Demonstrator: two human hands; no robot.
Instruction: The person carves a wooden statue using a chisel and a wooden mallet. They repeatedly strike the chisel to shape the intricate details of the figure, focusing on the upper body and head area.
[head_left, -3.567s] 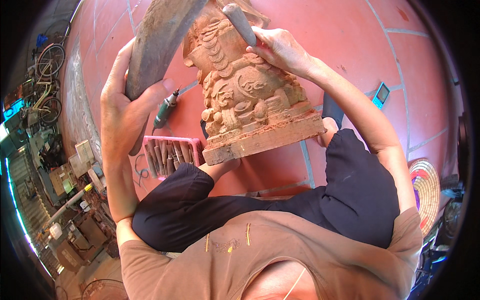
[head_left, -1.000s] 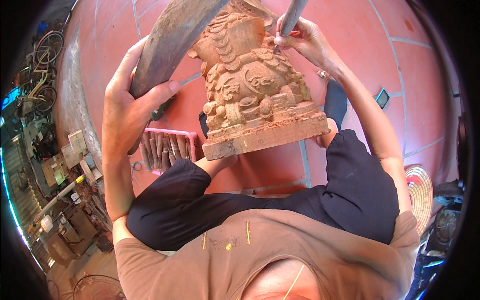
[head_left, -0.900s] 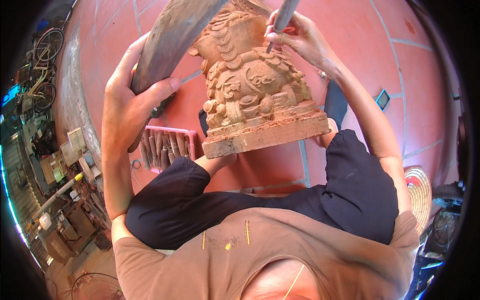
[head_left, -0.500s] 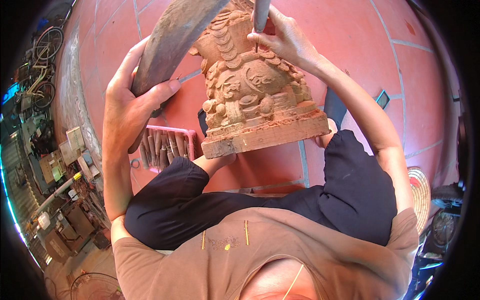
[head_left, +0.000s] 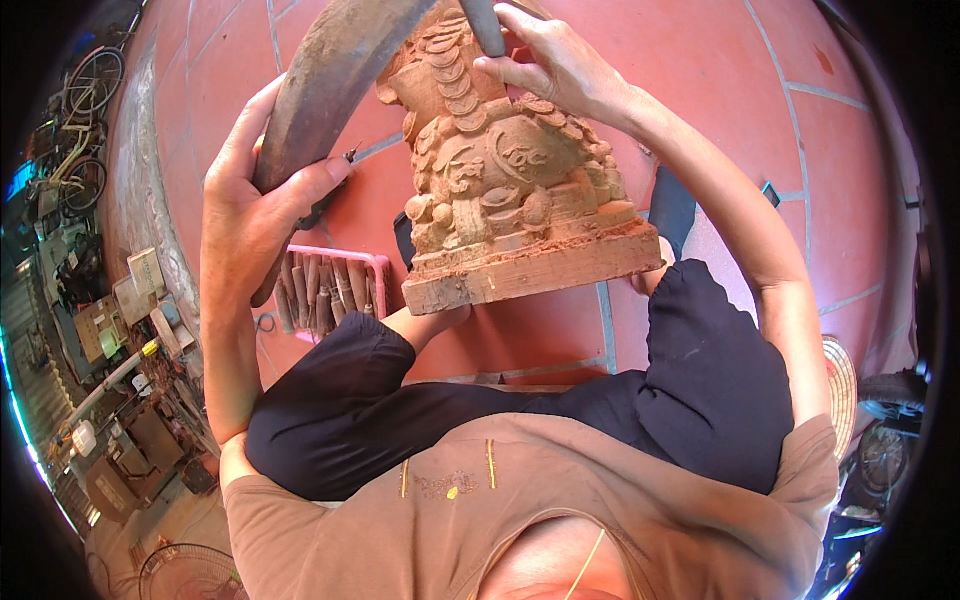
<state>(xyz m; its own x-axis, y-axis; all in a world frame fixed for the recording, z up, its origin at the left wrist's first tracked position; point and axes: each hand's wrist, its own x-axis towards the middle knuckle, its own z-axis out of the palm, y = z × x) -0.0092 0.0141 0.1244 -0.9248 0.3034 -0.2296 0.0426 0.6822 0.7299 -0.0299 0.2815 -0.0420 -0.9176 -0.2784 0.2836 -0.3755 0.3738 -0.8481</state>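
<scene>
**One carving, two hands, two tools**

One carved wooden statue stands on the red tiled floor, at 12 o'clock from the seated person. Two bare hands are at work: the left hand at 10 o'clock has its grip round one curved wooden mallet, and the right hand at 12 o'clock has its grip round one chisel. One pink tray at 9 o'clock holds a row of tool handles, too tightly packed to count. Two bicycles stand at 10 o'clock. One woven hat lies at 3 o'clock, and one fan guard at 7 o'clock.
</scene>
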